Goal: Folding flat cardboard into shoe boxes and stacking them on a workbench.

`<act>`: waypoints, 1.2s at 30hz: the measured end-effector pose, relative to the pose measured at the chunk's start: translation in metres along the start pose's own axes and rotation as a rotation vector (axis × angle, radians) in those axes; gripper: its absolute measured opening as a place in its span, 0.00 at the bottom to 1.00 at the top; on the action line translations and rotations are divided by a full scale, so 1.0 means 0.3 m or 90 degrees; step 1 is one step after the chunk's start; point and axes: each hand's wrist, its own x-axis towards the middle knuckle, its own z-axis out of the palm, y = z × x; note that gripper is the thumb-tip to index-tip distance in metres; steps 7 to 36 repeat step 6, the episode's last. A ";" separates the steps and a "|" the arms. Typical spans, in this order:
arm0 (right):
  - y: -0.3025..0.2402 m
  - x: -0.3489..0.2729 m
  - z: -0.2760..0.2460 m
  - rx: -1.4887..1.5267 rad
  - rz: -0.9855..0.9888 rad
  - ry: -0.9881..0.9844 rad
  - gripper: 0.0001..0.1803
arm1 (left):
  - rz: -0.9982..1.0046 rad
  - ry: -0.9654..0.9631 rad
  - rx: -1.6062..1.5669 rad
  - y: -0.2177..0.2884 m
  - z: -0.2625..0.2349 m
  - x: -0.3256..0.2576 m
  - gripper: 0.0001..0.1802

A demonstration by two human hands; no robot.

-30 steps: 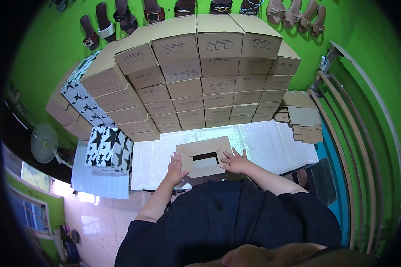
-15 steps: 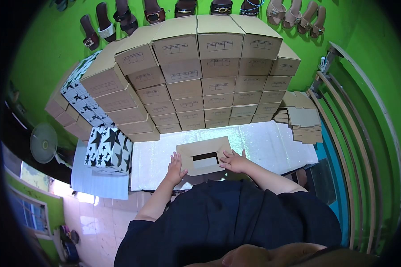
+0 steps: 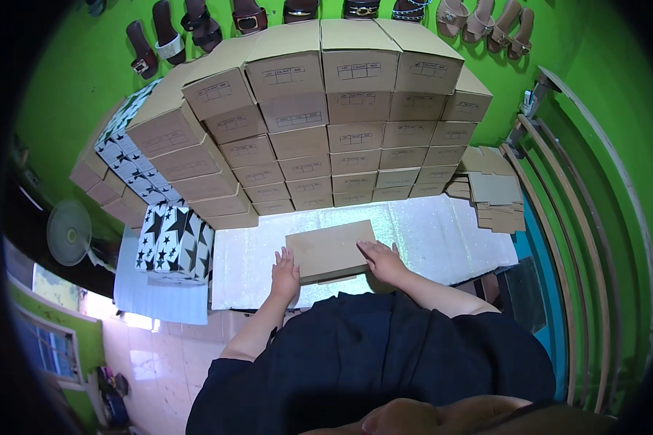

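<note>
A plain brown cardboard box [image 3: 329, 248] lies in front of me with an unbroken face upward. A narrow strip of cardboard [image 3: 339, 280] shows below its near edge. Against the box's left end rests my left hand [image 3: 286, 274], open, fingers stretched out and pointing away from me. My right hand [image 3: 382, 262] is open too, its fingers lying flat on the top face by the right edge. Beneath the box is a shiny whitish table covering [image 3: 442, 239]. The underside of the box is hidden.
Stacked brown boxes [image 3: 355, 138] form a wall behind the table. Black-and-white star-patterned boxes [image 3: 174, 243] stand at left, near a fan [image 3: 70, 232]. Flattened cardboard [image 3: 497, 192] lies at far right beside a wooden rack [image 3: 559, 188]. Sandals [image 3: 250, 16] line the green wall.
The dark rectangular gap between the box's flaps is gone from view; a whole plain face now shows on top. Both hands have stayed at the box's two ends, shifting only slightly.
</note>
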 end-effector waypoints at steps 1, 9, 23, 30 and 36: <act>0.019 0.000 0.020 -0.046 -0.011 -0.009 0.30 | -0.004 -0.003 -0.001 -0.002 0.002 0.005 0.34; 0.008 -0.004 -0.005 -0.118 0.000 -0.100 0.32 | -0.020 -0.029 -0.002 -0.006 -0.001 0.018 0.38; 0.008 -0.004 -0.005 -0.118 0.000 -0.100 0.32 | -0.020 -0.029 -0.002 -0.006 -0.001 0.018 0.38; 0.008 -0.004 -0.005 -0.118 0.000 -0.100 0.32 | -0.020 -0.029 -0.002 -0.006 -0.001 0.018 0.38; 0.008 -0.004 -0.005 -0.118 0.000 -0.100 0.32 | -0.020 -0.029 -0.002 -0.006 -0.001 0.018 0.38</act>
